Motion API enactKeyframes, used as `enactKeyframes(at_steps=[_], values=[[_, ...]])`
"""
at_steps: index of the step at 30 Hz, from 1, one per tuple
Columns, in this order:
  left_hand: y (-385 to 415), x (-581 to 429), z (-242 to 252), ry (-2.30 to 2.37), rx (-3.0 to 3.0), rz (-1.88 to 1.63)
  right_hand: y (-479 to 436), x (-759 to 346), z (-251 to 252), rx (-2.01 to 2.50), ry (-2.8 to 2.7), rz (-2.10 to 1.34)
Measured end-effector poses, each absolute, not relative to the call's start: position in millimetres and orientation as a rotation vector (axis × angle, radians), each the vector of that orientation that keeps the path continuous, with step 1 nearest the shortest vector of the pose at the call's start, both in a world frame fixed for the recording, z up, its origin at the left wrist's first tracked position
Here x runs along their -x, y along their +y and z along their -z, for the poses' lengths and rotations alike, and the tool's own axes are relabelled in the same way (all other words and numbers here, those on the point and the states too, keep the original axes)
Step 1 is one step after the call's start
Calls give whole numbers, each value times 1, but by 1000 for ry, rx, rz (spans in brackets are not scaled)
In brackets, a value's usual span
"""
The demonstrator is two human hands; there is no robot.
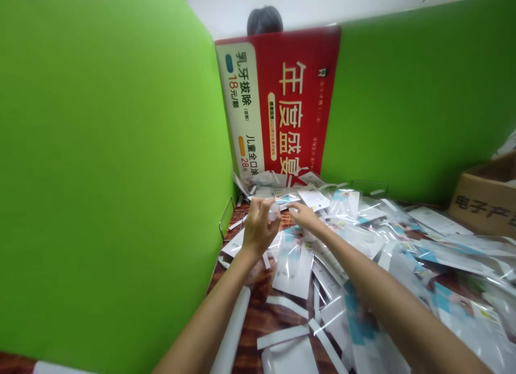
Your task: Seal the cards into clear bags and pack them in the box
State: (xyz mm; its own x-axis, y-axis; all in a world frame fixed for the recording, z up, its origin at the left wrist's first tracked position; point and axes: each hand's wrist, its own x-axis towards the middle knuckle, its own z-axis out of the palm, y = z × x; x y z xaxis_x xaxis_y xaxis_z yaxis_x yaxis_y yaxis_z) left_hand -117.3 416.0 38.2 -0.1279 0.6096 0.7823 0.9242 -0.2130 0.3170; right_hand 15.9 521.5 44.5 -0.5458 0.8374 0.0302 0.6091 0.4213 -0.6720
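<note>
My left hand (pixel 259 226) is closed, fingers curled round a small translucent whitish piece (pixel 274 211) whose exact kind is unclear. A short gap to its right, my right hand (pixel 305 217) has its fingertips drawn together, pointing at the left hand. Something pale shows at those fingertips, too small to name. Just below both hands lies a clear plastic packet (pixel 293 264) with a white and blue printed card inside. White paper strips (pixel 287 305) lie nearer to me on the dark wood-patterned table (pixel 258 320).
Many similar clear packets (pixel 363 239) are heaped across the right side. Green partitions (pixel 121 148) rise at the left and back, with a red and white poster (pixel 298 110) in the corner. A cardboard box (pixel 484 202) stands far right. Behind the partition shows a person's hair (pixel 265 20).
</note>
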Motion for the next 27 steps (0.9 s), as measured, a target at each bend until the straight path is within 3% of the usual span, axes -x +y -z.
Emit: enactKeyframes(at_steps=[6,12,19,27], values=[[394,83,-47,-1562,2037,1361,481,-50,-94,971,-2172,-1314],[358,50,-61,-1641,2046,1424,434,-72,-109,892,-2186,-1356],[278,56,-62,-1728,1904,1381,406,-99,-65,1128,-2653,-844],[161,47,10,-1753,2056,1203,402,-157,-56,1050,-3224,-352]])
